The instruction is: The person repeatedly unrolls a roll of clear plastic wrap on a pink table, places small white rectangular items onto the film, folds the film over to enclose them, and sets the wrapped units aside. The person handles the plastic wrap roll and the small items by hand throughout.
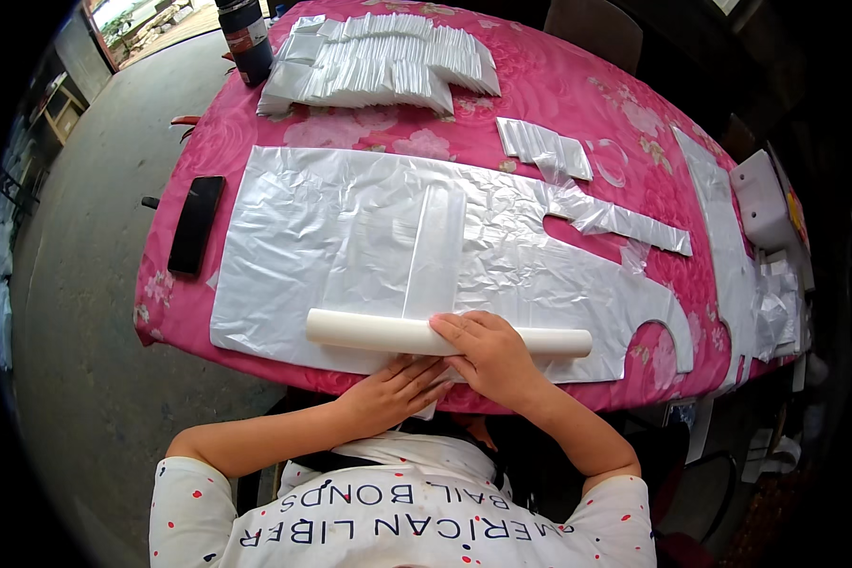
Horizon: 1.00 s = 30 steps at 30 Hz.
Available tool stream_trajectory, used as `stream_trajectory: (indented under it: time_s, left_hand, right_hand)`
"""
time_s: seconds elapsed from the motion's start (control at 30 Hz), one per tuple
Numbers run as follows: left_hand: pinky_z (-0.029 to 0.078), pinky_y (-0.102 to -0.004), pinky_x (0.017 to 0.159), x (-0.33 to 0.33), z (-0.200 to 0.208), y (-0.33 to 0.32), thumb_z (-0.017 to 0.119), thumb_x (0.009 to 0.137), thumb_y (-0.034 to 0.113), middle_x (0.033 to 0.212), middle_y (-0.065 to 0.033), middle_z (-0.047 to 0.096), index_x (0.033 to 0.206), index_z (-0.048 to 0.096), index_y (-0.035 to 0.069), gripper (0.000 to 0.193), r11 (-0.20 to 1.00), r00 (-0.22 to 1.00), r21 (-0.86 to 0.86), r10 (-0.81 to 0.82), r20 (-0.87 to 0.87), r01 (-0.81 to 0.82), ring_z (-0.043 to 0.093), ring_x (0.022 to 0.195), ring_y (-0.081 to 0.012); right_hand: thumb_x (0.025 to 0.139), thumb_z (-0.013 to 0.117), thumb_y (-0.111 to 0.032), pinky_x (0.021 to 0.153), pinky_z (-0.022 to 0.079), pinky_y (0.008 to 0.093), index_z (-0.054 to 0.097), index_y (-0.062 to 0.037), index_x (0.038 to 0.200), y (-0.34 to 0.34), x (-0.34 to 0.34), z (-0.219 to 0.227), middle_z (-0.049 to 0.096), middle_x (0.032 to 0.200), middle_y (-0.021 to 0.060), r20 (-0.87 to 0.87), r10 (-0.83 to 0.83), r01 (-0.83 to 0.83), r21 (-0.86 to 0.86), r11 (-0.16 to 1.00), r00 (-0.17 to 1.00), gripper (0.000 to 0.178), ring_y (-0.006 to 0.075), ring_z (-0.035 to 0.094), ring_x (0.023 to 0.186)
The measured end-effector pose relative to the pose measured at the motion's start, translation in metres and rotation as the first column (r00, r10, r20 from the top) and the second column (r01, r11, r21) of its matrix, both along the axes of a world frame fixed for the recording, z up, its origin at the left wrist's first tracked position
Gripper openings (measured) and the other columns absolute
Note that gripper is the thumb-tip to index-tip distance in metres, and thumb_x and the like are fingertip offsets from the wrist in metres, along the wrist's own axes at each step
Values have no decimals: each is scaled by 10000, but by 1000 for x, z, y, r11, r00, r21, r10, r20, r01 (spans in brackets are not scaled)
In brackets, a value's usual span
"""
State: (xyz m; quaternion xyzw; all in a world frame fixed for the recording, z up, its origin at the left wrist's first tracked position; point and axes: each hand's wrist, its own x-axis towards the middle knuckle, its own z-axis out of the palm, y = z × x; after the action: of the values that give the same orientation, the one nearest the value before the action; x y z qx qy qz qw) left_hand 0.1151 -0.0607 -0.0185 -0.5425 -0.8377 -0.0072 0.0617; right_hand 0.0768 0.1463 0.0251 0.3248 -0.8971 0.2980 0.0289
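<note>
A stack of white plastic vest bags (293,246) lies flat on the table in front of me, its handle loops toward the right. Across its near part lies a long white tube or roll (369,329). My right hand (488,355) is closed over the tube, right of its middle, with the thumb on the near side. Just below the tube, my left hand (398,393) rests on the near edge of the bags, its fingers stretched out and holding nothing visible. A folded strip of clear film (435,246) runs from the tube away over the bags.
A pink flowered tablecloth (407,142) covers the table. At the back sit a large pile of folded bags (379,66) and a dark bottle (246,43). A black phone (197,225) lies left, a small folded stack (544,149) back right, more bags (719,227) far right.
</note>
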Motion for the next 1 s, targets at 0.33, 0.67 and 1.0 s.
stream_trajectory:
  time_s: [0.33, 0.67, 1.0]
  left_hand:
    - [205, -426, 1074, 9, -10, 0, 399, 862, 226, 1443, -110, 278, 1356, 338, 107, 512, 998, 998, -46, 50, -43, -52, 252, 1340, -255]
    - [261, -391, 1063, -3, -2, -20, 450, 840, 185, 1383, -117, 374, 1286, 431, 68, 461, 987, 984, 138, -101, 147, 81, 355, 1286, -238]
    - [380, -384, 989, -30, 9, -32, 573, 730, 108, 1298, -129, 461, 1216, 491, 39, 498, 846, 867, 526, -320, 381, 82, 479, 1169, -256]
  right_hand:
    - [681, 638, -25, 866, 415, 381, 562, -60, 1148, -6, -121, -15, 602, 1096, 83, -280, -162, 165, -13, 986, 946, 474, 264, 553, 959]
    - [685, 600, 9, 956, 372, 394, 420, -47, 1285, -8, -114, -17, 501, 1221, 152, -346, -163, 157, -47, 986, 924, 628, 327, 489, 1092]
    - [633, 528, 55, 938, 414, 383, 467, -19, 1224, -6, -12, -15, 523, 1168, 158, 47, 179, -174, -89, 981, 983, 599, 326, 484, 1106]
